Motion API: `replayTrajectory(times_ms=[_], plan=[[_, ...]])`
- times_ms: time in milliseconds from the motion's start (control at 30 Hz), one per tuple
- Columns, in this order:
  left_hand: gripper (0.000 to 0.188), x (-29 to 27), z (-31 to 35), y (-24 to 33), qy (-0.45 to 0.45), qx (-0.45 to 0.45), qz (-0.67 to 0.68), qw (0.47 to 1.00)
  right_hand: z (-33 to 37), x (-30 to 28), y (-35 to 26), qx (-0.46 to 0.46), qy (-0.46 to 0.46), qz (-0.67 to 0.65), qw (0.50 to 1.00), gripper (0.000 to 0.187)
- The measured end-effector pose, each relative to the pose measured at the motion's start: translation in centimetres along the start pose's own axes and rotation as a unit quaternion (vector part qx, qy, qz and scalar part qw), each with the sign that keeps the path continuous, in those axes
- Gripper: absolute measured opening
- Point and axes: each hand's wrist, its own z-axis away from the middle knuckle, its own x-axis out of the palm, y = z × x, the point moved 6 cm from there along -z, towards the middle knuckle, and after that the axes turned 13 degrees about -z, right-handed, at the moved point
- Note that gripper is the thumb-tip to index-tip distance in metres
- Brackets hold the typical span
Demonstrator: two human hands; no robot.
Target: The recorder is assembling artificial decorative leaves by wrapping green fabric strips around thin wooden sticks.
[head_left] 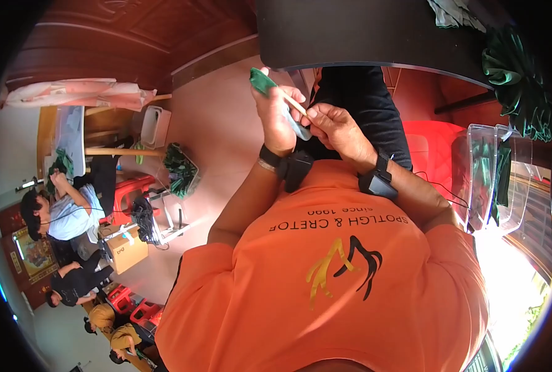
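Above my lap, both hands work close together at a piece of green cloth and a thin pale wooden stick. The green cloth (263, 82) lies along the fingers of my left hand (275, 121), which is closed around it. One end of the light stick (294, 103) meets the cloth, and its other end reaches the fingertips of my right hand (341, 129), pinched on it. Below the stick, a pale bluish strip (297, 127) shows between the hands; its kind is unclear. Each wrist wears a dark strapped device.
A dark table (363, 34) stands ahead, with bunched green cloth (517, 80) at its right end. Clear plastic bins (480, 177) with green cloth stand right by a red seat (431, 146). At left, a co-worker (71, 204) handles green cloth near a cardboard box (127, 248).
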Motion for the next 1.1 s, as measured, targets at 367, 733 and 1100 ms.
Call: replayTrajectory(times_ms=[367, 733, 1100], plan=[[0.038, -1.7, 0.3, 3.4, 0.041, 0.048, -0.066, 0.996, 0.4, 1.6, -1.7, -0.079, -0.047, 0.072, 0.993, 0.024], [0.047, -1.7, -0.6, 4.5, 0.031, 0.048, -0.037, 0.998, 0.1, 0.6, -2.2, -0.173, -0.023, 0.167, 0.970, 0.024], [0.066, 0.8, 0.6, 1.3, -0.071, 0.008, -0.077, 0.995, 0.6, 2.1, -2.8, -0.166, -0.047, 0.112, 0.979, 0.024]])
